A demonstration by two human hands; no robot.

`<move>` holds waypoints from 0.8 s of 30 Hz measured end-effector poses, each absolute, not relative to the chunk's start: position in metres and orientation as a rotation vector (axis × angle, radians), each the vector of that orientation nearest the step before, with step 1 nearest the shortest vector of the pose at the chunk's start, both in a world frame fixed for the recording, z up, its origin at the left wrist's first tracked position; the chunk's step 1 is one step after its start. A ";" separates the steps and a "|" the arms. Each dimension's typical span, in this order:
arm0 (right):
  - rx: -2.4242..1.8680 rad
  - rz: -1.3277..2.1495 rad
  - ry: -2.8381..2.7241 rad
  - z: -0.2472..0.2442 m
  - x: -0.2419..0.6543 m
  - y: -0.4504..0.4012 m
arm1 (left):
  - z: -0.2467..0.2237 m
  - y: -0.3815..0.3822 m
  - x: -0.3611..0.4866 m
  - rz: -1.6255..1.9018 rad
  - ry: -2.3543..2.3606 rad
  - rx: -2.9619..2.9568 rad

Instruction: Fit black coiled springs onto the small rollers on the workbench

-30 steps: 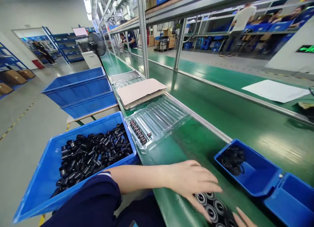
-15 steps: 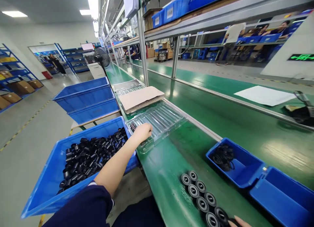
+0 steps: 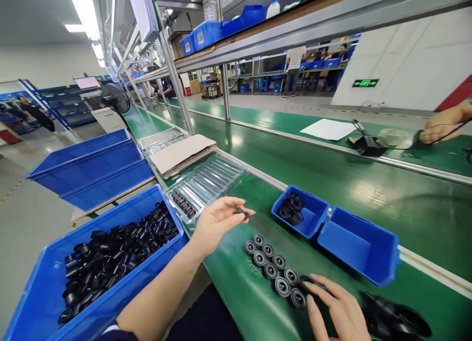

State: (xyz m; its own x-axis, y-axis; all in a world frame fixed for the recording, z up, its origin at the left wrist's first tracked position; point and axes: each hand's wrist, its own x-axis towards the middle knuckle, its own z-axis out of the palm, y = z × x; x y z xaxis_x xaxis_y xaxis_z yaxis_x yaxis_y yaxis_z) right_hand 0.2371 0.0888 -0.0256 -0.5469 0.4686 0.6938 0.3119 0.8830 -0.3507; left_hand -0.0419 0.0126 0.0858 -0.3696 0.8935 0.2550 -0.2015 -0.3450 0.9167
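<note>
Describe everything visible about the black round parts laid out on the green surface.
The black round parts sit close together in two rows on the green surface, circular faces up, with grey concentric rings around the centres. They look like hard plastic. The right hand touches a partly hidden one at the near end.

From my remote place, I saw a black fan [image 3: 115, 98], a white sheet [image 3: 328, 129] and a lit green sign [image 3: 365, 83].

Your left hand [image 3: 212, 228] has drawn back from the clear tray [image 3: 212, 180] with a small dark piece [image 3: 241, 213] pinched in its grip, while your right hand [image 3: 339, 306] shows more fully and a co-worker's hand [image 3: 447, 123] has come into view.
</note>
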 end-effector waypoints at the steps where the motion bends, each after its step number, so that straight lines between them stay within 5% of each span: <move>1: -0.554 0.235 -2.183 -0.027 0.236 0.089 | 0.086 0.013 -0.037 1.810 0.986 0.867; 9: -0.564 0.259 -2.161 -0.032 0.236 0.089 | 0.094 0.012 -0.012 1.623 0.630 -0.254; 24: -0.614 0.386 -2.141 -0.029 0.236 0.080 | 0.088 0.031 -0.005 1.545 0.733 -0.273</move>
State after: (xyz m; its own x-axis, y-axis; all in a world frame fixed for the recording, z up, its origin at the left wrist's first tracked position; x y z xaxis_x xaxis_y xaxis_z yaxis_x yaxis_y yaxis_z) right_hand 0.2362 0.0800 -0.0291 -0.5157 0.5529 0.6545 0.2895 0.8314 -0.4743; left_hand -0.0046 0.0310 0.0881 -0.1313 0.8033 -0.5809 -0.9580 0.0480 0.2829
